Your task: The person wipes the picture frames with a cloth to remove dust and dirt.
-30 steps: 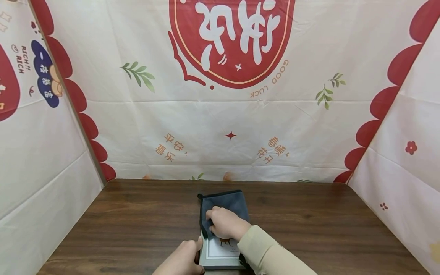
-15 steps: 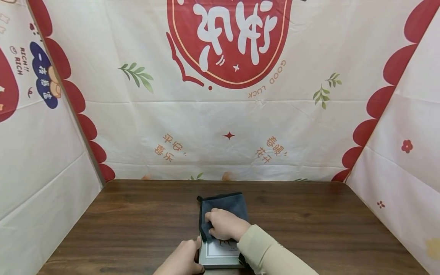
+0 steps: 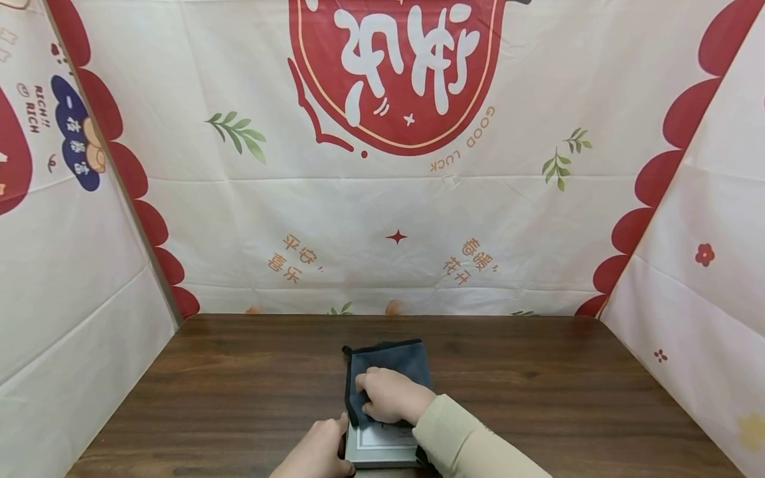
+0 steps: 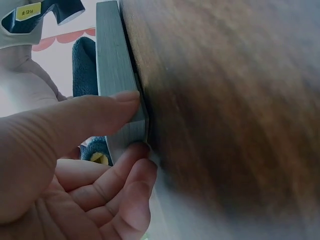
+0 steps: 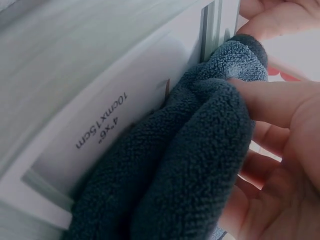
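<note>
A pale grey-green picture frame (image 3: 382,457) lies flat on the table, its white printed insert partly covered by a dark blue-grey cleaning cloth (image 3: 397,360) with black edging. My right hand (image 3: 396,396) holds the cloth against the frame's face. In the right wrist view, thumb and fingers grip a thick fold of the fleecy cloth (image 5: 195,150), and "4"x6" 10cmx15cm" shows on the insert (image 5: 100,122). At the frame's left side, my left hand (image 3: 317,450) holds its near corner; the left wrist view has the thumb along the frame's edge (image 4: 114,55) and curled fingers at the corner.
The dark brown wooden table (image 3: 251,385) spreads out on both sides of the frame. White printed fabric (image 3: 370,212) with red scalloped edges stands behind it and along the left and right sides.
My right hand and the cloth have slid a little toward the near end of the frame, covering more of the insert. The left hand stays at its corner.
</note>
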Motion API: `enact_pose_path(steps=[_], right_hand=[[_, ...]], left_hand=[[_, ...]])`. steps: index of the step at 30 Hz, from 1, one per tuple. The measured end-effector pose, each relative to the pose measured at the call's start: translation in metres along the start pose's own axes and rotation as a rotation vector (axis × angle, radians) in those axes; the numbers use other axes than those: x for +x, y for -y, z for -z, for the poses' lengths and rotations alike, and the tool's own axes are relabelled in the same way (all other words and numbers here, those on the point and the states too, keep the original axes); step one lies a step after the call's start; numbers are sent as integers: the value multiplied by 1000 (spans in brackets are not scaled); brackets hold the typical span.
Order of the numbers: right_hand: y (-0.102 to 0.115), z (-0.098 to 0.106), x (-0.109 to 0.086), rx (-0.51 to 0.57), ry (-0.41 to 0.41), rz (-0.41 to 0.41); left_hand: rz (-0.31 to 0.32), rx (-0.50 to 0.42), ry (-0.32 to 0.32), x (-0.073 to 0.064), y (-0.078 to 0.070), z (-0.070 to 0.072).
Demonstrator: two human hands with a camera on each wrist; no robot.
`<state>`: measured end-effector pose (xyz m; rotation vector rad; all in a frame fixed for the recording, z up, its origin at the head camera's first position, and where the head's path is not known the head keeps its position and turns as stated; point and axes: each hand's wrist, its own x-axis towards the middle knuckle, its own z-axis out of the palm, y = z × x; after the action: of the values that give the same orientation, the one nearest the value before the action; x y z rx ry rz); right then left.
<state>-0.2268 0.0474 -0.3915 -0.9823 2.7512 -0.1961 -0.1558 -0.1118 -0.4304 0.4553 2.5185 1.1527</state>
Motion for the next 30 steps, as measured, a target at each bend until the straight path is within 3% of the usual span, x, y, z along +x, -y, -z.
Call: enact_pose_path(steps=[12,30], right_hand=[[4,2,-5,-31,1,22],[8,1,-8,-32,48,31]], left_hand=[[-2,-8,-34,0,0,-1],[77,-53,-23,2,1,-2]])
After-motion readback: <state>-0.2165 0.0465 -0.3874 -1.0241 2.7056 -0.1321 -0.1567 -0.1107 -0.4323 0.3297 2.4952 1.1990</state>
